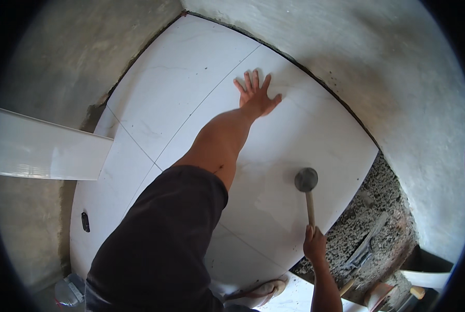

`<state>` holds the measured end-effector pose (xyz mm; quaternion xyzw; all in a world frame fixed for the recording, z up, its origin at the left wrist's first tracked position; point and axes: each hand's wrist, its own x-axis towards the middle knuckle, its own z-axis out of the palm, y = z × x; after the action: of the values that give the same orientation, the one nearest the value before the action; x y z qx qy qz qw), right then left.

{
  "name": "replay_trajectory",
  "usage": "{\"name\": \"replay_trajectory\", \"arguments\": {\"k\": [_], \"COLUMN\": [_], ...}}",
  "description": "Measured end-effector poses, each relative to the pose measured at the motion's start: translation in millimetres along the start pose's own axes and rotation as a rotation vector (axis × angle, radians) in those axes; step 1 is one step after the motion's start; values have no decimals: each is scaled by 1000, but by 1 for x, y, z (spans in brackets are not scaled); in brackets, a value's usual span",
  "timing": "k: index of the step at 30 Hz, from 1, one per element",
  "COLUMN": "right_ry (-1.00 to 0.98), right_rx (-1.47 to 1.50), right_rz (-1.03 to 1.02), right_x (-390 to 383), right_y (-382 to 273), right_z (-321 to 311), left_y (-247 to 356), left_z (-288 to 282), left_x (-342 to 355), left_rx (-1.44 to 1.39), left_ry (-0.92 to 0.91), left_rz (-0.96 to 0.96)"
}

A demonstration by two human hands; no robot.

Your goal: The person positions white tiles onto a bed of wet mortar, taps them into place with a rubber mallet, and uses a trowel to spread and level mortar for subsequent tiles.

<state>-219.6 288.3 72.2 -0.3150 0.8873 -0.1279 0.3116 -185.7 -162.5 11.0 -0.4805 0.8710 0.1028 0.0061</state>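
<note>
My left hand [257,100] is pressed flat with spread fingers on a large white marbled tile [279,135], near its far edge. A wooden-handled rubber mallet [306,180] is in my right hand [314,244], whose fingers wrap round the lower handle. The dark, round mallet head is over the right part of the same tile; whether it touches the surface I cannot tell. Beyond the tile's right edge, a bed of rough grey mortar [380,208] lies exposed, with a flat metal trowel [365,247] on it.
Further white tiles [164,88] cover the floor to the left. Bare grey walls [388,67] meet at the far corner. A glossy white panel [45,148] juts in from the left, near a small black object [85,222]. More tools [417,293] lie at lower right.
</note>
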Motion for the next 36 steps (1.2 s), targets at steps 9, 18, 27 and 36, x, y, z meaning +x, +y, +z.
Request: {"name": "replay_trajectory", "arguments": {"k": [9,18,27,36], "right_ry": [215,414,152,29], "right_rx": [180,211,91,-44], "right_rz": [-131,-148,-63,36], "right_x": [-12,13,13,7], "right_y": [-17,-5,-1,5], "right_z": [-12,-9,-10,-22], "left_y": [-6,-6,-12,-78], "left_z": [-7,-9,-6,1], "left_x": [65,69,65,-92], "left_rx": [-23,-15,-27,-105], "left_ry": [58,80,119,93], "left_rz": [-79,-72,-61,-439]}}
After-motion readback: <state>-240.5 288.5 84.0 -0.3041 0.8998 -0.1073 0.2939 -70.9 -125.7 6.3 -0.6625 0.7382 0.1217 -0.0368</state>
